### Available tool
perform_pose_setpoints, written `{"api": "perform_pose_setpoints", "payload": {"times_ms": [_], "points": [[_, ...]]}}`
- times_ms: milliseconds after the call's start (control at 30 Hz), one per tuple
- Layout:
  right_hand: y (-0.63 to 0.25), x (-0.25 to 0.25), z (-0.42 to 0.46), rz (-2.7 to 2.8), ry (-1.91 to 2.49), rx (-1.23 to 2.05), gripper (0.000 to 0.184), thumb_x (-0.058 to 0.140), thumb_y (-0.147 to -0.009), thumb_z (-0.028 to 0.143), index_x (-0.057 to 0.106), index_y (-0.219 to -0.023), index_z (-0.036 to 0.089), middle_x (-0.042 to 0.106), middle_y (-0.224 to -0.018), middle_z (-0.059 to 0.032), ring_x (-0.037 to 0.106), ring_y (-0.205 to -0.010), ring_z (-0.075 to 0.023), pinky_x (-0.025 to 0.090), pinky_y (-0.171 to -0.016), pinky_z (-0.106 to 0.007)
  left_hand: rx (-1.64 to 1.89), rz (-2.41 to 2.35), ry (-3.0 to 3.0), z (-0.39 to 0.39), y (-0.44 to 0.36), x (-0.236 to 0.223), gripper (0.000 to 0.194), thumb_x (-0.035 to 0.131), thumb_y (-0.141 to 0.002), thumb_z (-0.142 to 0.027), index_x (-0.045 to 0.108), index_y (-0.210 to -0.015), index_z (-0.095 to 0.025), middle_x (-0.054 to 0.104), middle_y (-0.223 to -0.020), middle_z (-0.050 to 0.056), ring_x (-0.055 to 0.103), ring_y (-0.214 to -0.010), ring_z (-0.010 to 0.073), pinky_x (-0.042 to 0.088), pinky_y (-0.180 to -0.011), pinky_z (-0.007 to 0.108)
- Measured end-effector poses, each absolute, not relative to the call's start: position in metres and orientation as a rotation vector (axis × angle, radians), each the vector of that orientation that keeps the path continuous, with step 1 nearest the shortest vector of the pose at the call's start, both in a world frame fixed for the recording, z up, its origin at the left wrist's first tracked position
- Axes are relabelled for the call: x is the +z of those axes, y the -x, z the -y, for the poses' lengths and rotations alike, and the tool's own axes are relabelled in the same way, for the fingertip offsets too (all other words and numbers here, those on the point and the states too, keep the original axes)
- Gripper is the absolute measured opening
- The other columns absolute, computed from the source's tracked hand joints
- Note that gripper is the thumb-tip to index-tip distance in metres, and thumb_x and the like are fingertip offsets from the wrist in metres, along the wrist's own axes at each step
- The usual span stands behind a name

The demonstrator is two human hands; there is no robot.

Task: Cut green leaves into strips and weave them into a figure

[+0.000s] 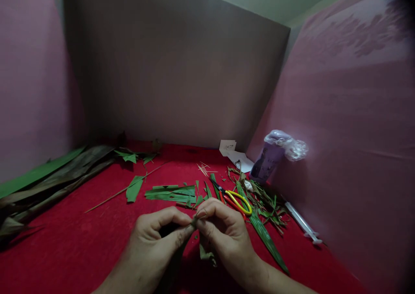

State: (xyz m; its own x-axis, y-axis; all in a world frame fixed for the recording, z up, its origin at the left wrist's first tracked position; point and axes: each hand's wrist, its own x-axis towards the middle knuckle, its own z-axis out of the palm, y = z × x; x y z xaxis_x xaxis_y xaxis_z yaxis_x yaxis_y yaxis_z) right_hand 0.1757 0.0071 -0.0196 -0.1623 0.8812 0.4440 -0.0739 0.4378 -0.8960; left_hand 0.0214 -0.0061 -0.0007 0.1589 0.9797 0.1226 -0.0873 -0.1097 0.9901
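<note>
My left hand [157,238] and my right hand [223,231] meet low in the middle of the view, both with fingers pinched together on a narrow green leaf strip [194,221]. The strip's loose end [205,255] hangs below my right hand. Behind the hands lie cut green leaf pieces [170,193] on the red cloth [81,246]. Scissors [233,197] with yellow and red handles lie just beyond my right hand.
Long green and dried brown leaves [48,177] are piled at the left. Thin sticks [203,168], white paper [235,153], a purple cup wrapped in plastic [270,155] and a white syringe-like tube [303,222] sit at the right. Leaf scraps [266,203] lie beside the scissors. Walls enclose three sides.
</note>
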Motion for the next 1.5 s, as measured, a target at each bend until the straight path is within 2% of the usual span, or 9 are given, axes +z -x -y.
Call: {"api": "perform_pose_setpoints", "payload": {"times_ms": [100, 200, 467, 800, 900, 1000, 1167, 1333, 1500], "points": [[-0.175, -0.020, -0.008, 1.424, 0.730, 1.097, 0.005, 0.064, -0.077, 0.015, 0.062, -0.074, 0.018, 0.055, -0.075, -0.0005, 0.052, -0.066, -0.0117, 0.043, -0.059, -0.023, 1.153, -0.995, -1.366, 0.005, -0.018, 0.001, 0.007, 0.067, -0.072, -0.023, 0.074, -0.071, -0.022, 0.070, -0.066, -0.001, 0.061, -0.066, 0.0141, 0.045, -0.062, 0.020], [-0.175, -0.021, -0.009, 1.429, 0.730, 1.088, 0.005, 0.064, -0.076, 0.014, 0.063, -0.074, 0.019, 0.057, -0.075, -0.0009, 0.053, -0.072, -0.0134, 0.044, -0.065, -0.024, 1.065, -1.040, -1.363, 0.004, -0.015, 0.003, 0.012, 0.067, -0.071, -0.029, 0.074, -0.073, -0.019, 0.070, -0.066, 0.002, 0.060, -0.062, 0.0157, 0.044, -0.058, 0.022], [-0.175, -0.021, -0.008, 1.434, 0.730, 1.089, 0.007, 0.065, -0.076, 0.013, 0.063, -0.073, 0.019, 0.057, -0.075, 0.0000, 0.054, -0.072, -0.0131, 0.044, -0.066, -0.024, 0.995, -1.038, -1.090, -0.001, -0.016, 0.008, 0.018, 0.077, -0.056, -0.031, 0.072, -0.061, -0.014, 0.061, -0.048, -0.002, 0.047, -0.044, 0.0079, 0.036, -0.045, 0.018], [-0.175, -0.020, -0.010, 1.364, 0.736, 1.170, 0.006, 0.068, -0.073, 0.017, 0.062, -0.071, 0.018, 0.057, -0.073, -0.0007, 0.054, -0.069, -0.0124, 0.043, -0.063, -0.024, 1.010, -1.039, -1.028, -0.002, -0.018, 0.005, 0.020, 0.080, -0.053, -0.030, 0.069, -0.058, -0.014, 0.060, -0.047, -0.003, 0.047, -0.042, 0.0069, 0.035, -0.042, 0.017], [-0.174, -0.020, -0.009, 1.316, 0.756, 1.234, 0.011, 0.069, -0.073, 0.022, 0.059, -0.071, 0.017, 0.055, -0.070, 0.0011, 0.049, -0.058, -0.0087, 0.040, -0.052, -0.020, 1.050, -1.052, -1.058, -0.001, -0.019, 0.001, 0.020, 0.079, -0.058, -0.031, 0.067, -0.059, -0.016, 0.058, -0.047, -0.005, 0.045, -0.042, 0.0062, 0.035, -0.042, 0.016], [-0.173, -0.020, -0.007, 1.304, 0.788, 1.258, 0.015, 0.068, -0.074, 0.026, 0.056, -0.073, 0.017, 0.051, -0.063, 0.0039, 0.044, -0.049, -0.0064, 0.036, -0.045, -0.019, 1.097, -1.081, -1.215, 0.000, -0.019, -0.002, 0.015, 0.074, -0.066, -0.032, 0.068, -0.064, -0.018, 0.063, -0.055, -0.004, 0.052, -0.050, 0.0086, 0.039, -0.048, 0.016], [-0.173, -0.018, -0.006, 1.301, 0.847, 1.245, 0.016, 0.068, -0.075, 0.028, 0.056, -0.073, 0.017, 0.052, -0.064, 0.0038, 0.045, -0.053, -0.0068, 0.039, -0.049, -0.018, 1.217, -1.031, -1.591, 0.003, -0.018, -0.004, 0.008, 0.064, -0.077, -0.026, 0.072, -0.077, -0.023, 0.072, -0.072, -0.002, 0.064, -0.069, 0.0138, 0.048, -0.064, 0.019], [-0.171, -0.014, -0.004, 1.283, 0.875, 1.264, 0.021, 0.069, -0.073, 0.032, 0.056, -0.072, 0.016, 0.051, -0.063, 0.0039, 0.043, -0.051, -0.0071, 0.038, -0.047, -0.018, 1.233, -1.003, -1.727, 0.003, -0.016, -0.007, 0.013, 0.063, -0.077, -0.020, 0.073, -0.084, -0.025, 0.073, -0.077, -0.001, 0.067, -0.073, 0.0158, 0.051, -0.067, 0.021], [-0.171, -0.013, -0.004, 1.283, 0.856, 1.251, 0.023, 0.071, -0.071, 0.036, 0.056, -0.069, 0.017, 0.049, -0.059, 0.0044, 0.042, -0.050, -0.0077, 0.037, -0.045, -0.019, 1.186, -1.041, -1.699, 0.003, -0.016, -0.005, 0.012, 0.063, -0.078, -0.022, 0.075, -0.080, -0.024, 0.074, -0.076, 0.001, 0.067, -0.072, 0.0184, 0.051, -0.067, 0.024]]}}
